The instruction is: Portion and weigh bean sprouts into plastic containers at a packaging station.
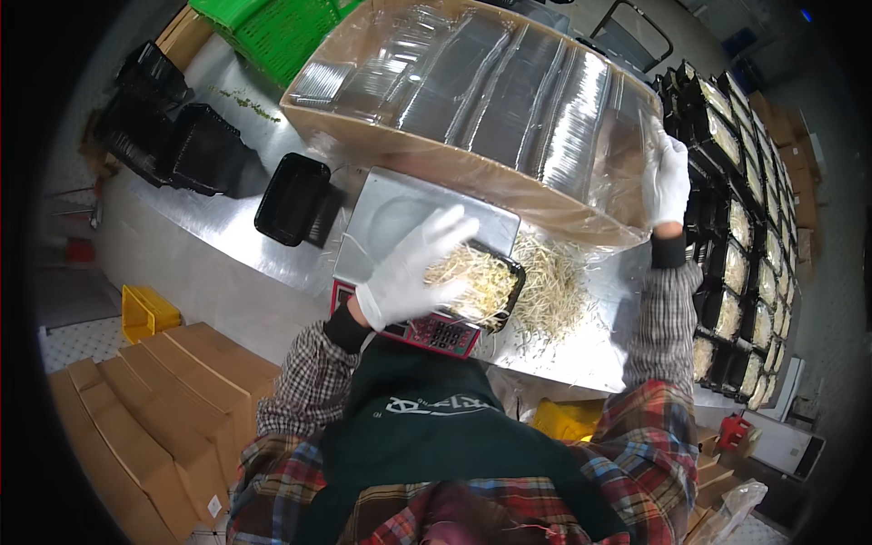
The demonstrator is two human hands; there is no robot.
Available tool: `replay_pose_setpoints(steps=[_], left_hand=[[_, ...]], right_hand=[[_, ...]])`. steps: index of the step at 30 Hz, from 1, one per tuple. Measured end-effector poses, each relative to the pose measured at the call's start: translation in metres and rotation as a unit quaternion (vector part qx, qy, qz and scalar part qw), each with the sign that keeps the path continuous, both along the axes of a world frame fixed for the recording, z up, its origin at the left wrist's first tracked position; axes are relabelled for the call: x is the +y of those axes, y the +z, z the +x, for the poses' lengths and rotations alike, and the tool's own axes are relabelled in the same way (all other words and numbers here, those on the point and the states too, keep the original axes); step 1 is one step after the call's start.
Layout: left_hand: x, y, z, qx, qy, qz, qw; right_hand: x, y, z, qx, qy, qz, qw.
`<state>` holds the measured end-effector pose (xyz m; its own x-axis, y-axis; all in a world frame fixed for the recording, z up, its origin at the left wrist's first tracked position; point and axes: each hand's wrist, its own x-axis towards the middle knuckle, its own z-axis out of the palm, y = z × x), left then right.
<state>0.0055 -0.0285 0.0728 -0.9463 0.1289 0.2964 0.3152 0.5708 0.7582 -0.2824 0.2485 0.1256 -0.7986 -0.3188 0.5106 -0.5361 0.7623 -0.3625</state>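
Note:
My left hand, in a white glove, reaches over a black plastic tray filled with bean sprouts. Its fingers and thumb are spread and blurred, with sprouts visible between them. Under the tray is a scale with a metal platform and a red keypad panel. My right hand, gloved too, is at the right end of a cardboard carton, against its clear plastic liner. Its fingertips are unclear against the liner. Rows of nested clear plastic lids fill the carton.
Loose sprouts lie heaped right of the scale. Left stand an empty black tray and stacked black trays. A green crate sits behind. Filled trays rise in stacks at right. Cardboard boxes stand lower left.

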Motion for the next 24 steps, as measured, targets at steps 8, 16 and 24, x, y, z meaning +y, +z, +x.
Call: replay_pose_setpoints(steps=[8,16,24], left_hand=[[-0.004,0.026,-0.016,-0.239,0.009,0.454,0.858],[0.010,-0.056,0.021,-0.151,0.101,0.329,0.927],[0.012,-0.107,-0.035,-0.022,0.247,-0.013,0.969]], right_hand=[[-0.061,0.031,0.224,-0.035,0.409,0.103,0.906],[-0.019,-0.122,0.253,-0.300,0.035,-0.233,0.924],[-0.042,-0.165,0.231,-0.179,-0.062,-0.222,0.956]])
